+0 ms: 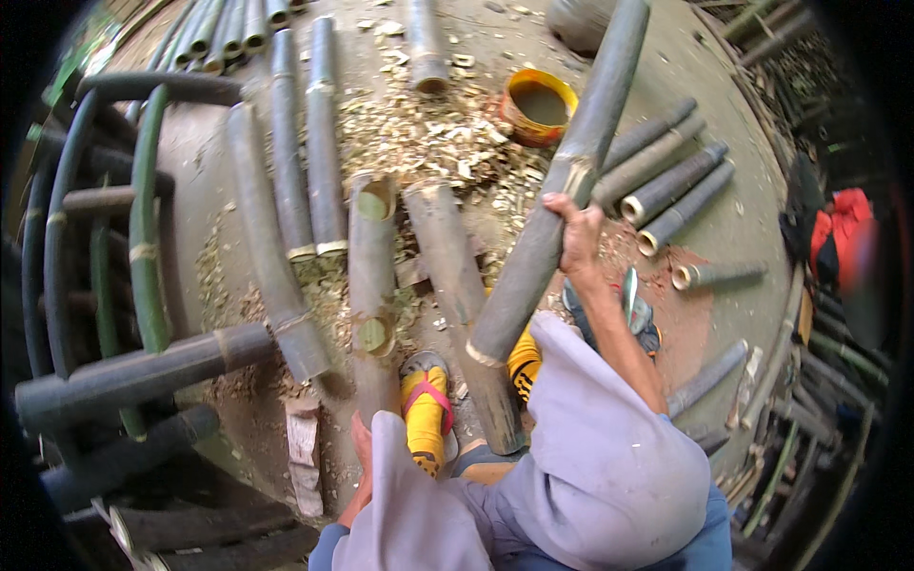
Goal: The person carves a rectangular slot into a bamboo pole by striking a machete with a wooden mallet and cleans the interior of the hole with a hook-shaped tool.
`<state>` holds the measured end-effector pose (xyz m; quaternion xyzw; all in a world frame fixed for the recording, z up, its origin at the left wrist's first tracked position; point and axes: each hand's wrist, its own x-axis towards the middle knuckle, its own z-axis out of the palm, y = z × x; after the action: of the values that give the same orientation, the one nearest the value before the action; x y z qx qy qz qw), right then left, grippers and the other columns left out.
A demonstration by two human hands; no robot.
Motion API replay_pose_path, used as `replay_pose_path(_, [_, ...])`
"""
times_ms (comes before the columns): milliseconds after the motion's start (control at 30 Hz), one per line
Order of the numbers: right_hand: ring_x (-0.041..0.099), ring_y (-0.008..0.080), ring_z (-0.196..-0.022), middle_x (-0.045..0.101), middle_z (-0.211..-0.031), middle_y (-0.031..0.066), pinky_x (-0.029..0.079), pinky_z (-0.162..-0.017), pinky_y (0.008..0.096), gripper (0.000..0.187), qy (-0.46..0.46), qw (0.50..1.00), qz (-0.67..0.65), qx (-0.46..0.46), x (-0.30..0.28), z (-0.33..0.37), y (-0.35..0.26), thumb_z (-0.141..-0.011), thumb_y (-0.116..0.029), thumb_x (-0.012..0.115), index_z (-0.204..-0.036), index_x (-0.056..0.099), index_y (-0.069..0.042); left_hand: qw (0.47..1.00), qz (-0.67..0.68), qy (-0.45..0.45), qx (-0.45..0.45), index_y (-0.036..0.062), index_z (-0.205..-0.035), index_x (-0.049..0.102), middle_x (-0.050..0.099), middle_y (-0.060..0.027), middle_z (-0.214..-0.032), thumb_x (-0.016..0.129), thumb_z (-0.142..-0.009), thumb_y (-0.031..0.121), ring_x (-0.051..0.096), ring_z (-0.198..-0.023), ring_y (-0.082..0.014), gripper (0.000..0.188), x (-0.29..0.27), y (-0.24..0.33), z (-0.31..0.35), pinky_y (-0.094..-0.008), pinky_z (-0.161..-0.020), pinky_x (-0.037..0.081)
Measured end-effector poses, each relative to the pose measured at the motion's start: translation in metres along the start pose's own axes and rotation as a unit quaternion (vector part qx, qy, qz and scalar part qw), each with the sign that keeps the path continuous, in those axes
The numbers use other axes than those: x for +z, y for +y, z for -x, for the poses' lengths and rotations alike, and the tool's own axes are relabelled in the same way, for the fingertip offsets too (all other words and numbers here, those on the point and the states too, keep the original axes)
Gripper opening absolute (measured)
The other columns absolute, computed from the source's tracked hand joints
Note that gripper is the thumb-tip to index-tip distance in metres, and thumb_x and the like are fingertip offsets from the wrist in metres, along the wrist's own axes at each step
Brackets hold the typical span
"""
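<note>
Pale chips (428,133) strew grey floor (747,224), upper centre; right of centre, the right hand (579,238) wraps its fingers around a thick grey bamboo tube (522,281); left hand (361,455), lower centre: fingers unclear.

Bamboo tube (533,249) in right fingers (561,204)

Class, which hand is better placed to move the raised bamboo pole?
Probably the right hand: it grips the pole; the left hand is apart from it, beside the left knee.
</note>
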<state>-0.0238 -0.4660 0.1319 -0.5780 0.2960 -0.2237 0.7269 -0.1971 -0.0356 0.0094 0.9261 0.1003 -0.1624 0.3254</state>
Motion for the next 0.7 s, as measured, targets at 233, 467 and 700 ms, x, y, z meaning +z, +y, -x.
replay_pose_path(233, [0.058,0.0158,-0.062,0.061,-0.076,0.0063,0.048,-0.059,0.0297,0.024,0.144,0.988,-0.047,0.025,-0.051,0.010,0.033,-0.070,-0.013,0.069,-0.086,0.061,0.002,0.999,0.010,-0.030,-0.008,-0.0061,-0.125,0.045,0.057,-0.0208,-0.112,0.078,-0.061,0.030,0.054,-0.105,-0.0327,0.080,-0.009,0.004,-0.011,-0.0406,-0.094,0.041])
replay_pose_path(467, [0.061,0.0206,-0.060,0.062,-0.074,0.0111,0.051,-0.059,0.0328,0.037,0.237,0.966,-0.028,0.099,-0.132,0.017,0.028,-0.068,-0.022,0.072,-0.090,0.062,0.007,0.999,0.015,-0.035,-0.015,-0.0056,-0.124,0.046,0.058,-0.0186,-0.109,0.078,-0.061,0.027,0.055,-0.102,-0.0304,0.078,-0.019,0.004,-0.020,-0.0390,-0.092,0.042])
replay_pose_path(700, [0.063,0.0251,-0.063,0.063,-0.080,0.0142,0.055,-0.061,0.0384,0.046,0.317,0.940,0.034,0.121,-0.225,0.000,0.003,-0.069,-0.021,0.074,-0.098,0.057,0.009,0.999,0.024,-0.042,-0.018,-0.0050,-0.123,0.047,0.059,-0.0164,-0.106,0.078,-0.060,0.025,0.056,-0.099,-0.0282,0.077,-0.024,0.007,-0.028,-0.0374,-0.090,0.043])
